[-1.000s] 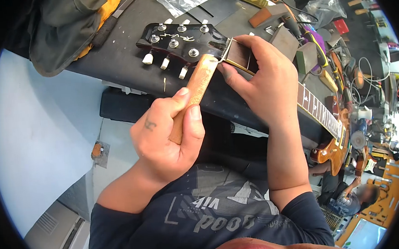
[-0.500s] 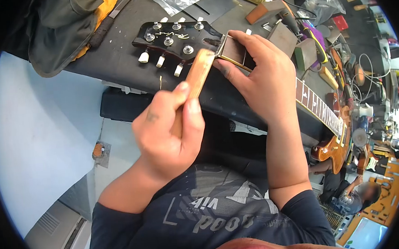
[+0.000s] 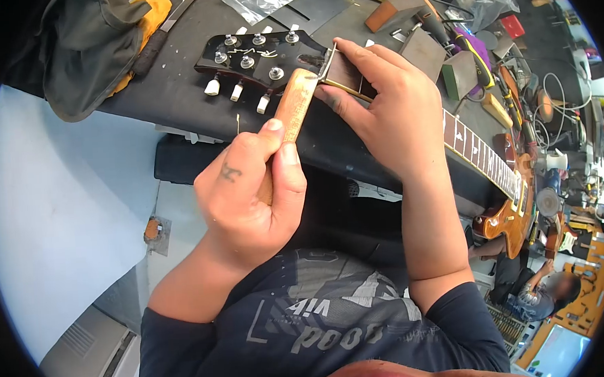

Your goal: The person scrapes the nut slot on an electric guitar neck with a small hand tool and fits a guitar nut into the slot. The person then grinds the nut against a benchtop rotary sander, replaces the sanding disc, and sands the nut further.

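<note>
In the head view, the left hand [image 3: 247, 184] was closed around a wooden tool handle [image 3: 291, 114], its tip just beside the neck end of the electric guitar's headstock [image 3: 254, 58]. Beyond that end, the right hand [image 3: 397, 112] was clasped around the guitar neck [image 3: 474, 149]. The headstock lay over the desk [image 3: 173, 79]. Compared with a second earlier, headstock and handle had drifted slightly left together, both grips unchanged, which suggested work stayed at that joint; blade contact was too small to tell.
</note>
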Action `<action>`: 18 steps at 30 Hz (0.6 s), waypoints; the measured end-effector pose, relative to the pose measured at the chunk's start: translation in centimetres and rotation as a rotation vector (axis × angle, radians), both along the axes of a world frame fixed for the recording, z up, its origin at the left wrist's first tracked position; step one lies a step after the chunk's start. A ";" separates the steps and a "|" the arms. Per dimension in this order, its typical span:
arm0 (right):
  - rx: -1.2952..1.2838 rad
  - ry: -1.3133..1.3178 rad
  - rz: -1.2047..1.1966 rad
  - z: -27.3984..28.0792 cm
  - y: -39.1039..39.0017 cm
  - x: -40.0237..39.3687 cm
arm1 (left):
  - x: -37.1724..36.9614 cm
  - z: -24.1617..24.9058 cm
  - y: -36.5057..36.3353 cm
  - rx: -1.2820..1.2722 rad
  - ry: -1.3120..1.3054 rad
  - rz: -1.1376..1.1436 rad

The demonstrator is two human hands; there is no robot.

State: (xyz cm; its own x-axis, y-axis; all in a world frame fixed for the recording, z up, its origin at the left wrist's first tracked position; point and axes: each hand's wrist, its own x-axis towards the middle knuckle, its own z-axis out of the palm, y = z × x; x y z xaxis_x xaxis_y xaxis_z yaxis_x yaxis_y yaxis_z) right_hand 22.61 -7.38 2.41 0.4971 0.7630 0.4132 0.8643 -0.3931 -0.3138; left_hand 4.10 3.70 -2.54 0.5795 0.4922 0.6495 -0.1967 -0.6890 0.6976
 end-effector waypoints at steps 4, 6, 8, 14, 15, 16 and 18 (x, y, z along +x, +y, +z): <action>-0.018 -0.011 0.003 0.2 -0.1 0.1 | -0.6 -0.6 -0.1 -0.047 -0.011 -0.019; -0.034 -0.025 0.004 0.1 -0.2 0.1 | -0.2 -0.2 0.2 0.002 -0.033 -0.021; -0.042 -0.032 0.000 0.0 -0.1 -0.2 | -0.2 0.2 0.4 0.008 0.010 -0.013; -0.058 -0.051 -0.010 0.1 -0.3 -0.1 | -0.7 -0.2 0.2 -0.032 0.016 -0.022; -0.062 -0.047 -0.008 0.2 -0.1 -0.1 | -0.1 0.3 0.5 0.021 0.032 -0.024; -0.053 -0.040 -0.004 0.1 -0.1 -0.3 | -0.3 0.3 0.4 0.017 0.026 -0.022; -0.036 -0.041 0.001 0.2 -0.2 -0.2 | -0.4 0.0 -0.3 0.008 0.000 -0.022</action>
State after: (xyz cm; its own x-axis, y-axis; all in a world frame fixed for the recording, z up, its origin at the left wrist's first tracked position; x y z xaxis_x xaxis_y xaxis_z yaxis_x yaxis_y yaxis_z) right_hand 22.46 -7.55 2.59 0.4794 0.7783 0.4054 0.8766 -0.4024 -0.2639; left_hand 3.69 3.44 -2.55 0.5899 0.4746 0.6533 -0.2118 -0.6898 0.6924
